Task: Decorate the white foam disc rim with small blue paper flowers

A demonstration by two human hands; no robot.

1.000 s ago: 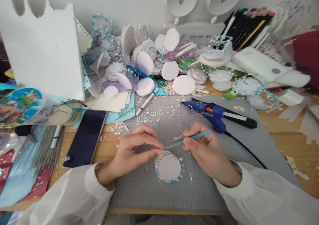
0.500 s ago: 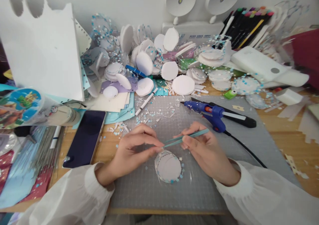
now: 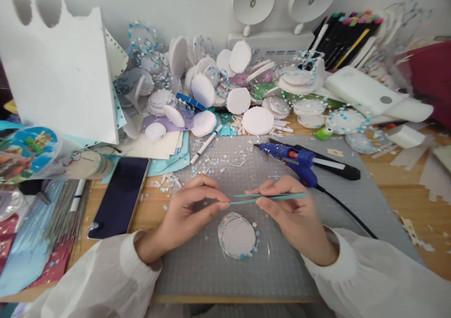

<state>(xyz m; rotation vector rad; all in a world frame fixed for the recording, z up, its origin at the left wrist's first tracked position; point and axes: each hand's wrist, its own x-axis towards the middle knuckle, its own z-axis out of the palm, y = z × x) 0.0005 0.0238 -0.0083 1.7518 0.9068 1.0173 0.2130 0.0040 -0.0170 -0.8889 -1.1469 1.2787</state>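
Observation:
My right hand grips teal tweezers, which lie nearly level with their tips toward the left. My left hand has thumb and index finger pinched at the tweezer tips; whatever is between them is too small to make out. Just below the hands, a round white disc with a rim of blue and white bits lies on the grey cutting mat.
A blue glue gun with a black cord rests on the mat's right side, beside a black cutter. The phone lies left. Behind are many white discs, a white pen and paper scraps.
The tweezers have turned to a flatter angle, and their rear end has shifted right and down. My right hand has rotated slightly with them. My left hand stays nearly in place.

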